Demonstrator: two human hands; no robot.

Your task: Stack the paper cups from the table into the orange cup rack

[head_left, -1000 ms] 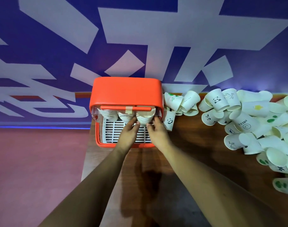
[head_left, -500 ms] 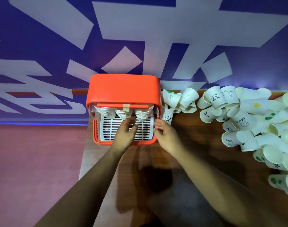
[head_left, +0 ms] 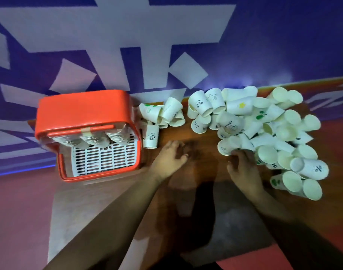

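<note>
Spreading relaxed, empty fingers above the smooth brown wooden table, the left hand holds nothing; the right hand touches, loose-fingered, the heaped white paper cups, right of the glossy orange plastic rack.

Purple wall with white shapes, red floor.

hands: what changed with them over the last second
Both hands left the orange rack and moved right: the left hand is open above the table, the right hand reaches the edge of the loose cup pile. Neither holds a cup. Rack, its three stacks and the pile stayed put.
</note>
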